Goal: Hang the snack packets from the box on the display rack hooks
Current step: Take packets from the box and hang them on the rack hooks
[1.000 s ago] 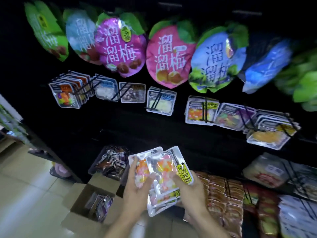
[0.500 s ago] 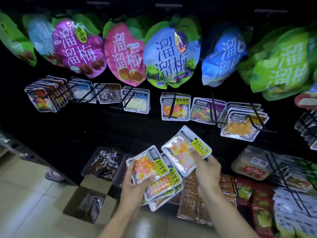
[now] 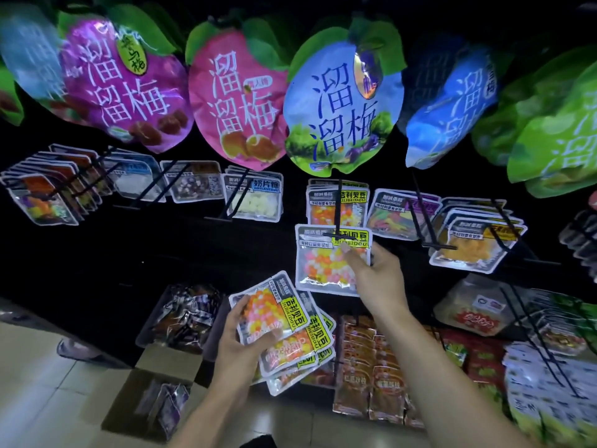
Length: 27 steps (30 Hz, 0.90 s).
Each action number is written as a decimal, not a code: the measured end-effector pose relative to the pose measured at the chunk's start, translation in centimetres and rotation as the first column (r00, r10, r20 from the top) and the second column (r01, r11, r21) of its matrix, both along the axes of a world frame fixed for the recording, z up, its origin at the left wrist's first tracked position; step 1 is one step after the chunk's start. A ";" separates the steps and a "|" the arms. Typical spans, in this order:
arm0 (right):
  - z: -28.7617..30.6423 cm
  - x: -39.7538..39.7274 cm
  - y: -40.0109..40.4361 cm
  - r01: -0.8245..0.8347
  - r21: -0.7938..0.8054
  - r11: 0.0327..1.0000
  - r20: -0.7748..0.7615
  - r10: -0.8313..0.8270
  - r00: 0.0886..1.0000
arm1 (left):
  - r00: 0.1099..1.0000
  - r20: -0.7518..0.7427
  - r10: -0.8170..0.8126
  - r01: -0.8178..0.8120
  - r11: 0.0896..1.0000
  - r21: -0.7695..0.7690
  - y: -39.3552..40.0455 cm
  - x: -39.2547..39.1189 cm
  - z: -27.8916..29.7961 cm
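My right hand (image 3: 378,273) pinches a clear snack packet (image 3: 326,263) of pink, yellow and orange candy balls by its right edge. The packet's yellow-labelled top sits at the tip of a black rack hook (image 3: 338,218). Matching packets (image 3: 336,205) hang further back on that hook. My left hand (image 3: 245,341) grips a fanned stack of the same packets (image 3: 284,331) lower down, left of the right hand. The open cardboard box (image 3: 148,399) stands on the floor at lower left with dark packets inside.
Big round plum-snack bags (image 3: 342,101) hang along the top row. Other small packets fill neighbouring hooks, such as the white candy packets (image 3: 255,198) and the orange ones (image 3: 475,244). Red packets (image 3: 365,360) crowd the lower rack. A plastic tray of dark sweets (image 3: 184,315) sits lower left.
My right hand has lifted one packet out of the stack and raised it up to the hook's tip. The view has swung closer to the rack; my left hand keeps the stack.
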State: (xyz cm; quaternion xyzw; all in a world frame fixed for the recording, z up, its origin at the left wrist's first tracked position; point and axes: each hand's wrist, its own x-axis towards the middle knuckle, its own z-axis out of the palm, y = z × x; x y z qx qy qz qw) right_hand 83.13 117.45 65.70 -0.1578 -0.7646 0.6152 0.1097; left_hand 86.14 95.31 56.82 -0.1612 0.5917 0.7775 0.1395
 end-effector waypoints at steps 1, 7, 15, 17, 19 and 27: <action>-0.3 0.0 -0.2 0.018 0.002 1.000 -0.001 -0.018 1.000 | 1.000 -0.008 -0.014 0.014 1.000 0.013 -0.2 -0.5 -0.2; -1.3 0.4 -1.1 0.157 0.003 0.988 -0.053 -0.156 0.986 | 0.993 -0.044 -0.107 0.109 0.992 0.058 -1.9 -3.4 -1.4; -1.2 -0.4 -2.2 0.230 0.014 0.973 -0.040 -0.229 0.973 | 0.977 -0.096 -0.191 0.197 0.978 0.066 -3.4 -5.0 -1.1; -1.2 -0.9 -1.9 0.239 0.045 0.970 -0.027 -0.238 0.971 | 0.973 -0.116 -0.199 0.206 0.977 0.060 -3.5 -5.1 -0.9; -1.3 -1.7 -1.5 0.243 0.068 0.968 -0.019 -0.242 0.970 | 0.966 -0.156 -0.208 0.216 0.976 0.035 -3.5 -5.1 -0.6; -2.0 -7.6 0.3 0.286 0.078 0.955 -0.028 -0.285 0.958 | 0.968 -0.150 -0.203 0.206 0.979 0.005 -3.4 -4.8 0.2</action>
